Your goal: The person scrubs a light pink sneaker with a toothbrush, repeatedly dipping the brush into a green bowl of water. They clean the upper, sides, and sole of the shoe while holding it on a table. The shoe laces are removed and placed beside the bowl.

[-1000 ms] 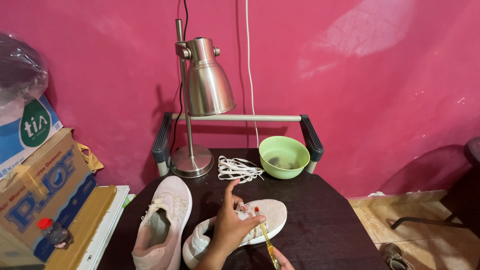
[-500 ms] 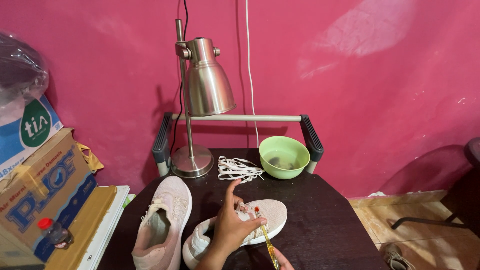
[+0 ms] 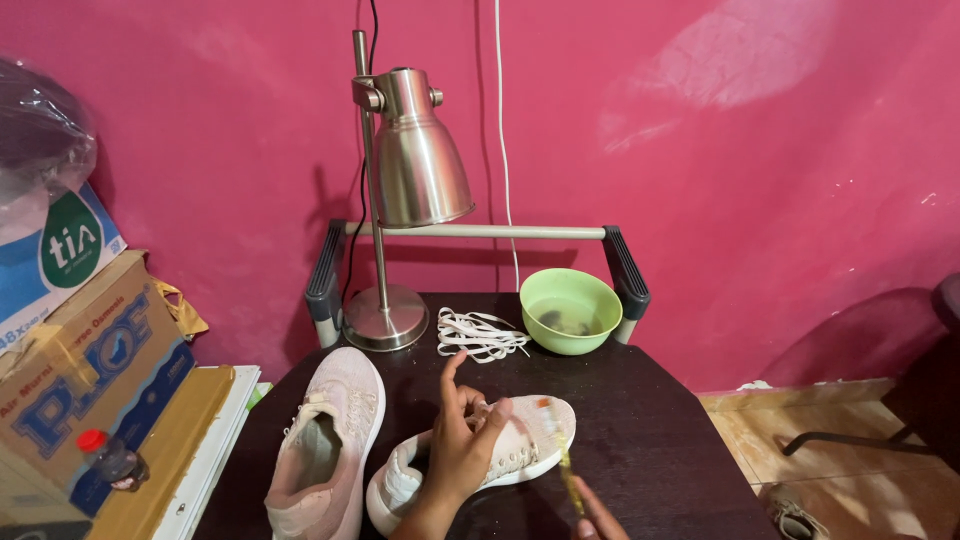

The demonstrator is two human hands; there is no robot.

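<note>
Sneaker (image 3: 520, 445) lying on its side at bottom centre of the frame, on the dark round table (image 3: 660, 440), pinned by the left hand (image 3: 462, 450) with palm pressed on the upper and index finger sticking up, probably to keep it from sliding while being scrubbed. Right hand (image 3: 600, 515) barely poking in at the bottom edge, fingers pinched round a thin yellowish brush (image 3: 566, 468) with bristles touching the toe end. Going big to small for the rest: pink wall (image 3: 750, 150) filling the whole background; brown cardboard box (image 3: 80, 370) with big blue lettering at left, tilted, with a blue-and-white carton bearing a round green badge (image 3: 65, 245) stacked behind it, just stashed out of the way by the look of it. Silver desk lamp (image 3: 410, 160) aimed down at the work area. Second sneaker (image 3: 325, 440) upright just left of the first, parked. Green bowl (image 3: 570, 312) of murky water toward the table's far side, within reach. White laces (image 3: 482, 333) heaped beside it, pulled out. Small red-capped bottle (image 3: 108, 460) at lower left.
</note>
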